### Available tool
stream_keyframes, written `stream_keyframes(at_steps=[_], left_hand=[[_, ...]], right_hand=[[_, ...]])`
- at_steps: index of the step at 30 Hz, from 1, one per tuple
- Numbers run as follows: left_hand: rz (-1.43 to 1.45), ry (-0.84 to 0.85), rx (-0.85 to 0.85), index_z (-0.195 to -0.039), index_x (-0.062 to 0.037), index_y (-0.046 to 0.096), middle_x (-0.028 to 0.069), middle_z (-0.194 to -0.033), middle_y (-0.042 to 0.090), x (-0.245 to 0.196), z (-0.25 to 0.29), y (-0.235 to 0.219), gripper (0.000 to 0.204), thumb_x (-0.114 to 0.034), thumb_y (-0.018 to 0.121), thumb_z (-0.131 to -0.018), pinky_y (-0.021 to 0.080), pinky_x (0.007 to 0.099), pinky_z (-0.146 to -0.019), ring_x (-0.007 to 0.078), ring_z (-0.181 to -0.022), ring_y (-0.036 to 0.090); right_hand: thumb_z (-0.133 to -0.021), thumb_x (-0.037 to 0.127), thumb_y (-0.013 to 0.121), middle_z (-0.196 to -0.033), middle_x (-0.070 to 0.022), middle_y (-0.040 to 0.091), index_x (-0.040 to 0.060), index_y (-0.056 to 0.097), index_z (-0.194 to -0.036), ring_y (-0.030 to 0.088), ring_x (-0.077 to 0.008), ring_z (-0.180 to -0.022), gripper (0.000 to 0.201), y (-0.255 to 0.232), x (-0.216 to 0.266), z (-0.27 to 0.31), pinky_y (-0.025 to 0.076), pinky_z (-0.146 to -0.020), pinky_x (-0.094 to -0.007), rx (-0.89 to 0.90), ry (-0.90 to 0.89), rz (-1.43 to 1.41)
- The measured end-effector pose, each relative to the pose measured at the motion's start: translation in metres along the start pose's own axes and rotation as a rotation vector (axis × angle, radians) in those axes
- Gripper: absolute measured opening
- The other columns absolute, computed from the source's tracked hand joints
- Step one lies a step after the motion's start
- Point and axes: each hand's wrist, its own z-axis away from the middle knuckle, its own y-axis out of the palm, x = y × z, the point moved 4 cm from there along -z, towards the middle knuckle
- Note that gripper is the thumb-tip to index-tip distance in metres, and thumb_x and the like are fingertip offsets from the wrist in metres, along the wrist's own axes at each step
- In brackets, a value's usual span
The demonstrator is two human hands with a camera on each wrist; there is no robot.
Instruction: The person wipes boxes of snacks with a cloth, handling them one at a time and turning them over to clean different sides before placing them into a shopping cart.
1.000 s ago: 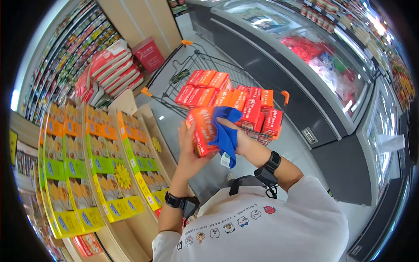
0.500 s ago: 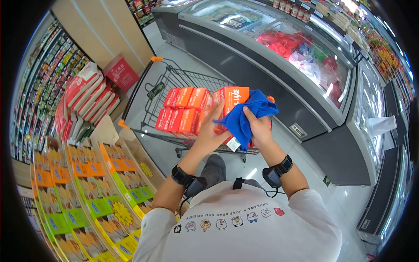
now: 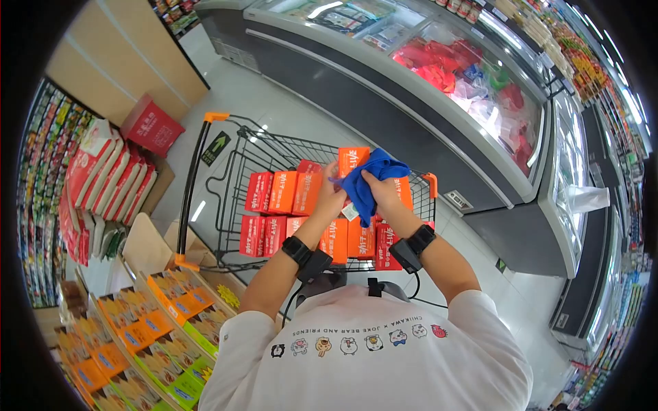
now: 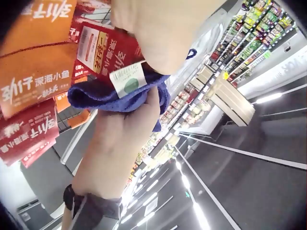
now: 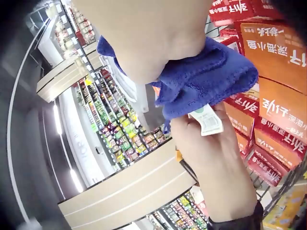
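Observation:
Between the hands, above the cart, is an orange-red box [image 3: 354, 157] partly covered by a blue cloth [image 3: 370, 183]. My left hand [image 3: 332, 193] grips the box from its left side; in the left wrist view its curled fingers lie against a red box face [image 4: 116, 51]. The right hand [image 3: 384, 194] holds the cloth, thumb on top, bunched against the box. A white tag [image 5: 207, 120] hangs from the cloth's edge. Underneath, similar red and orange boxes [image 3: 282, 192] stand in rows in the cart. Cloth and hands hide the box's lower part.
The wire shopping cart [image 3: 229, 236] has an orange-ended handle at the left. A grey freezer [image 3: 356, 89] runs behind and to the right. At the left are stacked red-white sacks [image 3: 113, 178], a red bin [image 3: 152, 127] and a slanted rack of packets [image 3: 147, 329].
The view has shifted, and more of the cart and its boxes shows. Both hands, with box and cloth, have moved away from the body to over the cart; the cloth now covers the box's right side.

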Motion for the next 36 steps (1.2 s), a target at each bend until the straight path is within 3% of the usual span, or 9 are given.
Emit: stream_keyframes(at_steps=[6, 7, 8, 11, 13, 16, 21, 27, 36], left_hand=[[-0.446, -0.21, -0.047, -0.139, -0.0086, 0.027, 0.0144, -0.103, 0.057, 0.06, -0.024, -0.023, 0.071, -0.011, 0.063, -0.078, 0.047, 0.0346, -0.071, 0.0229, -0.087, 0.059], [-0.471, -0.339, 0.006, -0.142, -0.0047, 0.02, 0.0222, -0.117, 0.054, 0.047, -0.024, -0.021, 0.08, -0.017, 0.065, -0.077, 0.047, 0.0396, -0.082, 0.0323, -0.099, 0.059], [-0.524, -0.066, -0.011, -0.144, 0.0014, 0.01, 0.0297, -0.137, 0.038, 0.077, -0.032, -0.029, 0.091, -0.021, 0.065, -0.075, 0.039, 0.0411, -0.1, 0.0387, -0.121, 0.046], [-0.693, -0.128, 0.137, -0.144, 0.0045, 0.002, 0.0376, -0.132, 0.037, 0.07, -0.037, -0.031, 0.095, -0.022, 0.063, -0.076, 0.041, 0.0429, -0.096, 0.0461, -0.116, 0.047], [-0.802, -0.183, 0.223, -0.143, 0.006, -0.001, 0.0419, -0.122, 0.043, 0.058, -0.029, -0.03, 0.096, -0.021, 0.062, -0.075, 0.046, 0.0455, -0.088, 0.0511, -0.103, 0.054], [-1.135, -0.11, 0.326, -0.144, 0.003, 0.0, 0.0302, -0.087, 0.062, 0.086, -0.033, -0.038, 0.094, -0.017, 0.059, -0.074, 0.052, 0.0442, -0.067, 0.0418, -0.076, 0.063], [-1.17, -0.175, 0.37, -0.138, 0.0022, 0.033, 0.032, -0.088, 0.062, 0.071, -0.016, -0.037, 0.074, -0.026, 0.06, -0.074, 0.05, 0.048, -0.075, 0.045, -0.084, 0.06], [-1.341, -0.246, 0.351, -0.083, 0.002, 0.068, 0.0242, -0.091, 0.065, 0.035, 0.008, -0.027, 0.04, -0.036, 0.06, -0.075, 0.051, 0.0451, -0.078, 0.0401, -0.091, 0.061], [-1.284, -0.211, 0.092, -0.136, -0.0027, 0.039, 0.0251, -0.127, 0.049, 0.029, 0.076, 0.009, 0.073, -0.039, 0.062, -0.077, 0.041, 0.0464, -0.097, 0.0378, -0.117, 0.05]], right_hand=[[-0.087, 0.008, 0.061, -0.097, -0.007, 0.06, 0.0034, 0.051, -0.111, 0.061, -0.0187, -0.081, 0.027, -0.013, -0.052, -0.033, 0.053, -0.07, -0.0332, -0.04, 0.128, 0.109], [-0.086, 0.007, 0.059, -0.095, -0.0072, 0.06, 0.0045, 0.052, -0.111, 0.06, -0.0184, -0.083, 0.026, -0.02, -0.063, -0.037, 0.051, -0.07, -0.0338, -0.091, 0.162, 0.281], [-0.084, 0.009, 0.06, -0.095, -0.0082, 0.061, 0.0044, 0.053, -0.114, 0.06, -0.0205, -0.086, 0.03, -0.024, -0.085, -0.046, 0.05, -0.074, -0.0357, -0.149, -0.149, 0.38], [-0.077, 0.028, 0.066, -0.1, -0.015, 0.063, 0.0054, 0.052, -0.122, 0.062, -0.0242, -0.091, 0.052, -0.004, -0.049, -0.015, 0.05, -0.078, -0.0371, -0.223, 0.17, 0.855], [-0.078, 0.014, 0.063, -0.099, -0.0123, 0.064, 0.0046, 0.053, -0.119, 0.062, -0.0232, -0.088, 0.044, -0.028, -0.119, -0.045, 0.05, -0.075, -0.0371, -0.229, 0.116, 0.539], [-0.076, 0.012, 0.065, -0.097, -0.0139, 0.065, 0.0002, 0.058, -0.111, 0.063, -0.0244, -0.088, 0.037, -0.021, -0.105, -0.04, 0.051, -0.075, -0.0362, -0.212, 0.192, 0.64], [-0.074, 0.012, 0.068, -0.093, -0.0167, 0.066, -0.0033, 0.061, -0.103, 0.067, -0.0257, -0.08, 0.033, -0.011, -0.077, -0.021, 0.053, -0.069, -0.0357, -0.168, 0.231, 0.676], [-0.077, 0.004, 0.064, -0.09, -0.0155, 0.065, -0.004, 0.059, -0.103, 0.066, -0.0266, -0.075, 0.028, -0.037, -0.104, -0.028, 0.055, -0.067, -0.0374, -0.105, 0.251, 0.253], [-0.078, 0.006, 0.065, -0.101, -0.0108, 0.064, 0.0006, 0.056, -0.113, 0.063, -0.0213, -0.089, 0.036, -0.058, -0.035, 0.057, 0.051, -0.078, -0.0355, 0.095, 0.076, 0.053]])
